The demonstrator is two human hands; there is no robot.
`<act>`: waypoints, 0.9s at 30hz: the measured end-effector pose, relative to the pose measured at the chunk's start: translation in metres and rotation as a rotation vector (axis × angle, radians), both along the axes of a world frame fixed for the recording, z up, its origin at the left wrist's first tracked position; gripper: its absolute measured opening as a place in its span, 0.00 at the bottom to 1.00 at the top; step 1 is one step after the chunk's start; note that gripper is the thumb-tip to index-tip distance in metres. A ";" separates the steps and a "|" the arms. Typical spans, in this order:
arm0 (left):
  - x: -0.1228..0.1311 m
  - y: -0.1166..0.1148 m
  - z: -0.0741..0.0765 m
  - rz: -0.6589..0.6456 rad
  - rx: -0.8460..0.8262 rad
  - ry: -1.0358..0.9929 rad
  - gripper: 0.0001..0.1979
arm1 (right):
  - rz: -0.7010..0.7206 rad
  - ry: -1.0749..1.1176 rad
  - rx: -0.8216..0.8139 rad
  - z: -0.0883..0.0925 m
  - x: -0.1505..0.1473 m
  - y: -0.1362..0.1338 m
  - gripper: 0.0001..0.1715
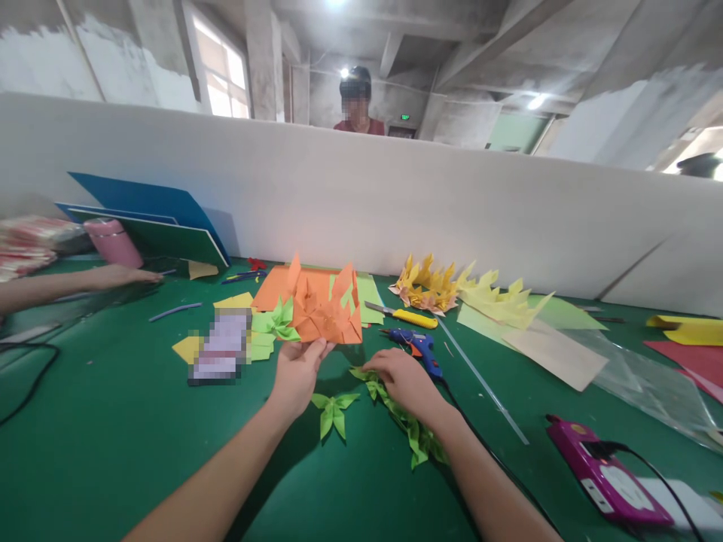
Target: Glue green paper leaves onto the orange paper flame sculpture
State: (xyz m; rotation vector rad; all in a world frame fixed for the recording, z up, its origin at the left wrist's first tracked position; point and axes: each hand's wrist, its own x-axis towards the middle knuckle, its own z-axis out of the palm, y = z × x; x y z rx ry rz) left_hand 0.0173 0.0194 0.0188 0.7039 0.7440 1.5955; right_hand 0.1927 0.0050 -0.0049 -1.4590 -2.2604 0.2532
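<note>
My left hand (pixel 297 371) is closed on the lower edge of an orange folded paper flower (pixel 326 309), holding it up above the green table (pixel 113 444). My right hand (pixel 402 379) rests palm down on the table, fingers curled over a green folded paper piece (pixel 373 385) at the end of a row of green paper leaves (pixel 415 436). Another green paper leaf shape (pixel 333 410) lies between my two wrists. A blue glue gun (pixel 418 346) lies just beyond my right hand.
A yellow utility knife (pixel 407 317), yellow paper flowers (pixel 429 286), coloured paper sheets (pixel 542 346) and a clear glue stick (pixel 486 388) lie behind. A pink device (pixel 604 474) with a cable sits at right. Another person's arm (pixel 84 282) reaches in at left. A white partition (pixel 395 196) backs the table.
</note>
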 end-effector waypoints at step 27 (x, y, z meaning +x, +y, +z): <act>0.000 -0.008 0.005 -0.068 0.071 0.068 0.18 | 0.182 0.531 0.262 0.061 -0.004 -0.033 0.08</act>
